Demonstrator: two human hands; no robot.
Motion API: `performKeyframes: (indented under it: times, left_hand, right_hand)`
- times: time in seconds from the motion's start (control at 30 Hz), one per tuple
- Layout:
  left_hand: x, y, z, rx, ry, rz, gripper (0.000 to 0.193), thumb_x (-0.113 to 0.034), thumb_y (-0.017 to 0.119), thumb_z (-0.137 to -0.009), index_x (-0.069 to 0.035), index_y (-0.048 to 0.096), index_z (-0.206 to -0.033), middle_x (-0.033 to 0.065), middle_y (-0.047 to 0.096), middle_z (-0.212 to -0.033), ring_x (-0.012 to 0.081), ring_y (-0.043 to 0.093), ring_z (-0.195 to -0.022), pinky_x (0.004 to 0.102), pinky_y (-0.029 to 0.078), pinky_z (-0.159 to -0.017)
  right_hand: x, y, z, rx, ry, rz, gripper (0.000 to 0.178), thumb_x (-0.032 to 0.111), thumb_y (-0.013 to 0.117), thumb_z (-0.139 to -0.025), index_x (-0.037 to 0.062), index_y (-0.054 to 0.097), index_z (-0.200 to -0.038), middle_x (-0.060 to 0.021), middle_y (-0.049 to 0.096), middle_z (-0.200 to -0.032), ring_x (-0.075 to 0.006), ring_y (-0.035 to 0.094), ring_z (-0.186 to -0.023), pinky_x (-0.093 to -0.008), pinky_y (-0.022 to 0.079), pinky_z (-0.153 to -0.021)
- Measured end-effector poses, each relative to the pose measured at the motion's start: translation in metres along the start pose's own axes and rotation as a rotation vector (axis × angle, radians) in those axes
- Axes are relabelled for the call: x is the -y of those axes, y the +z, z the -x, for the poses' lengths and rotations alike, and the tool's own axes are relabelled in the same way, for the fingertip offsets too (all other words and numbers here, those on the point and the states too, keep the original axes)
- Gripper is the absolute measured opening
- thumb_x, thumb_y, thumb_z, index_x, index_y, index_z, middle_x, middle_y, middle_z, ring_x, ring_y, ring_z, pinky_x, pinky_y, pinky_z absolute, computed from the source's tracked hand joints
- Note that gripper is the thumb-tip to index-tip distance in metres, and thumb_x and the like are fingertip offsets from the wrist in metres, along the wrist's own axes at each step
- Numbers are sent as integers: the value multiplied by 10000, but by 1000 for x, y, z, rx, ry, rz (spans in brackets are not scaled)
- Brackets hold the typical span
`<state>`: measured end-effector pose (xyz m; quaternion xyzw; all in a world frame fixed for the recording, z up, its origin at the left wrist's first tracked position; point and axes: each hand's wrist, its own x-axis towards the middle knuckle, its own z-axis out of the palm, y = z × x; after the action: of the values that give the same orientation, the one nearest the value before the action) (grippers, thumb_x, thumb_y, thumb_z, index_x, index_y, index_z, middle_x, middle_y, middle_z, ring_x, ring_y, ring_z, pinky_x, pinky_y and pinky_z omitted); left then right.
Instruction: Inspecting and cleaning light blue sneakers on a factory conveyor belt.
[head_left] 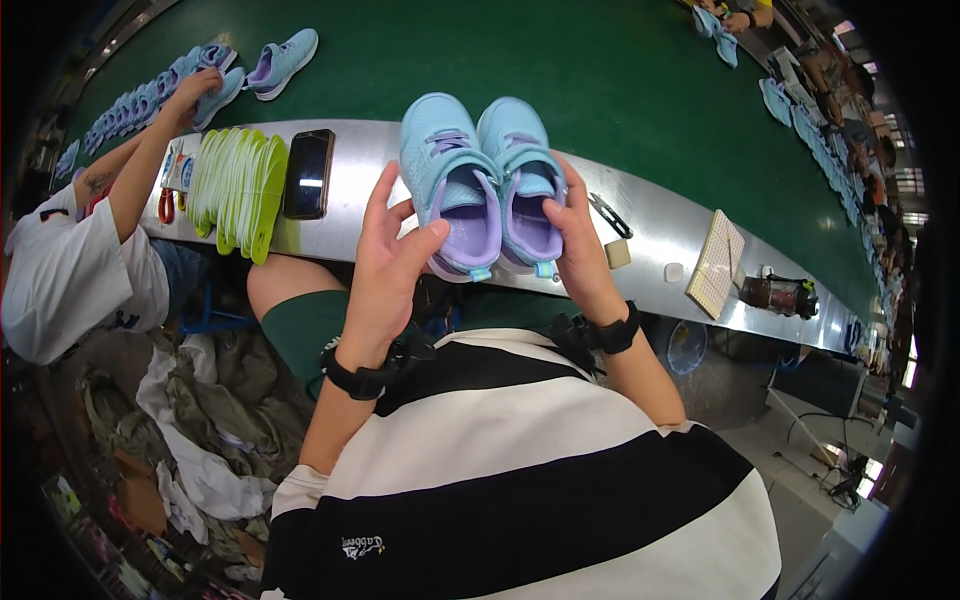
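Observation:
Two light blue sneakers with lilac linings are held side by side, toes pointing away from me, over the metal table edge. My left hand (392, 245) grips the left sneaker (437, 135), its thumb at the heel collar and its fingers along the outer side. Around the right sneaker (515, 130) my right hand (582, 235) is closed, thumb on the collar's inner rim. Blue striped pull tabs show at both heels. The soles and the fingertips beneath are hidden.
Left on the metal ledge (345, 150) lie a phone (309, 174), a stack of green-and-white insole-shaped sheets (235, 190) and red-handled scissors (168, 205). To the right are snips (610, 215), a notepad (716, 264) and a dark bottle (780, 296). A co-worker's hand (200, 90) touches a shoe on the green belt (380, 50).

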<state>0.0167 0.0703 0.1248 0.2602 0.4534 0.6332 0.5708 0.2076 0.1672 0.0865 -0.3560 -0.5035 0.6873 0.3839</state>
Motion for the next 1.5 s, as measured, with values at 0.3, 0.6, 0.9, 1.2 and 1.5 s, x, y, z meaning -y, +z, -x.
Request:
performKeyframes:
  times: [0.3,0.6,0.9,1.2,1.5]
  left_hand:
    - [-7,17,3,-151,260,-45,963,29,699,-816,-63,45,-1516,193,328,-1354,278,458,-1232,394,437,-1017]
    - [-10,28,15,-94,256,189,844,29,588,-878,-24,30,-1510,204,309,-1428,285,397,-1311,404,350,-1085]
    - [5,47,22,-38,279,97,847,105,521,-851,-41,2,-1504,192,341,-1410,255,397,-1320,396,350,-1102]
    - [0,55,23,-77,252,183,821,107,518,-841,-49,51,-1497,172,381,-1382,230,426,-1295,381,396,-1072]
    - [2,54,21,-59,284,150,818,135,479,-815,-37,58,-1494,184,415,-1349,241,475,-1255,391,428,-1045]
  right_hand:
    - [20,20,17,143,-255,441,746,350,805,-762,58,469,-1359,-216,441,-1379,-338,450,-1280,-437,367,-1061]
    - [39,62,6,59,-338,-125,512,130,712,-866,38,474,-1310,-163,539,-1318,-197,536,-1184,-328,444,-991]
    - [34,86,13,-39,-503,-261,307,38,691,-867,18,509,-1114,-307,520,-1301,-294,516,-1248,-349,444,-996]
    - [30,88,13,-100,-749,-127,308,27,712,-846,24,496,-1066,-366,530,-1250,-360,515,-1250,-373,461,-975]
    - [30,87,16,-93,-756,-133,307,10,696,-852,21,478,-1068,-387,496,-1275,-379,493,-1266,-374,456,-982]
